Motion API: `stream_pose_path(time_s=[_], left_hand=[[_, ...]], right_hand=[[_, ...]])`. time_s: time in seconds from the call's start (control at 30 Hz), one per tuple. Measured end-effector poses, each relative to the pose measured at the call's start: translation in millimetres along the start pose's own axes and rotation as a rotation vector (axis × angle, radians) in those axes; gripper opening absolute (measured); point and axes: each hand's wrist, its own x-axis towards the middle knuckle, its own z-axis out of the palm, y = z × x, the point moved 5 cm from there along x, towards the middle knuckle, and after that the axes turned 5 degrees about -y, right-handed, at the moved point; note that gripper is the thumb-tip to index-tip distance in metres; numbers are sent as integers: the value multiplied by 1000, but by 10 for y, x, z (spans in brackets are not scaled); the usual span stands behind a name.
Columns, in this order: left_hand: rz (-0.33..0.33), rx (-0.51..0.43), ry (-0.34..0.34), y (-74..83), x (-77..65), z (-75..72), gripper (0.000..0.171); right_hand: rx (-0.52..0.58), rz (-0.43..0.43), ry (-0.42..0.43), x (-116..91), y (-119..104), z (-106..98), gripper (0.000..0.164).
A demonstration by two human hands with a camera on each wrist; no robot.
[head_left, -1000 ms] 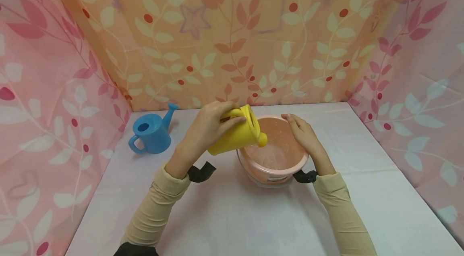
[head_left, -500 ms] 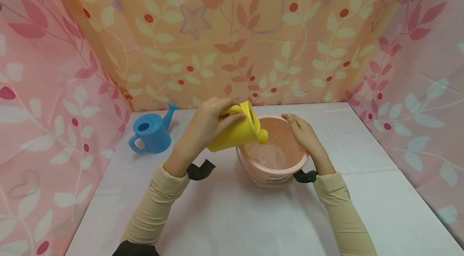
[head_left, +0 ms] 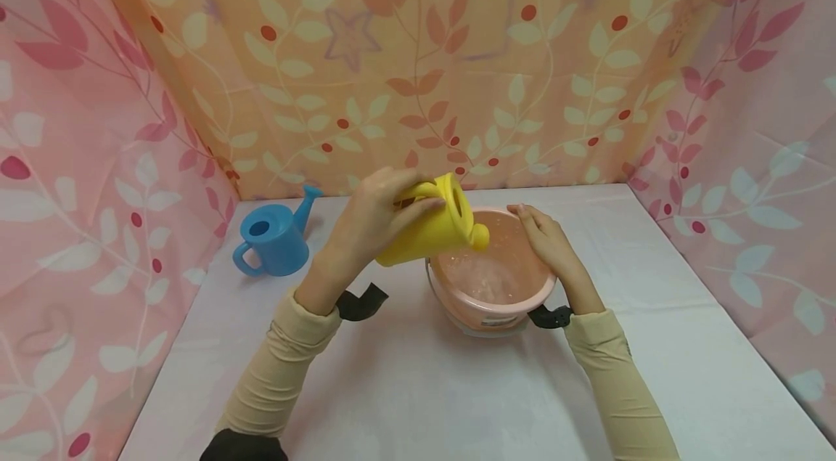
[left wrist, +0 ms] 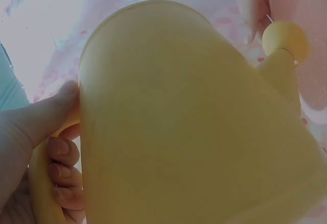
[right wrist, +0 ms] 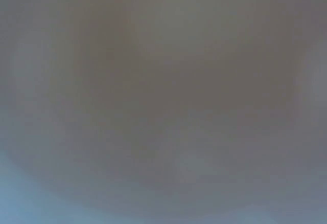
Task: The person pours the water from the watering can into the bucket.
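Note:
My left hand (head_left: 372, 221) grips the handle of a yellow toy watering can (head_left: 424, 232), fingers curled round it in the left wrist view. The can (left wrist: 168, 111) is tilted to the right. Its round spout head (head_left: 480, 237) is over the left part of a pink bucket (head_left: 491, 309). Ripples and pale splashes show on the water (head_left: 490, 279) inside the bucket. On the bucket's right rim, my right hand (head_left: 548, 243) holds on, its fingertips toward the far side. The right wrist view is a blur.
A blue toy watering can (head_left: 274, 243) stands upright at the table's left rear, its spout pointing back and right. The white-covered table (head_left: 405, 388) is enclosed by patterned cloth (head_left: 418, 62) at the back and on both sides.
The yellow watering can has risen slightly and shifted a little to the right in my left hand. Splashing in the bucket is now more visible. My right hand has stayed on the rim.

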Motion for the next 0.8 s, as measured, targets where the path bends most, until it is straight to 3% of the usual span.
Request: stream_pose_path(time_s=[0.8], left_hand=[[57, -11, 79, 26, 10, -95, 26]], right_hand=[[28, 9, -2, 4, 20, 5, 55]])
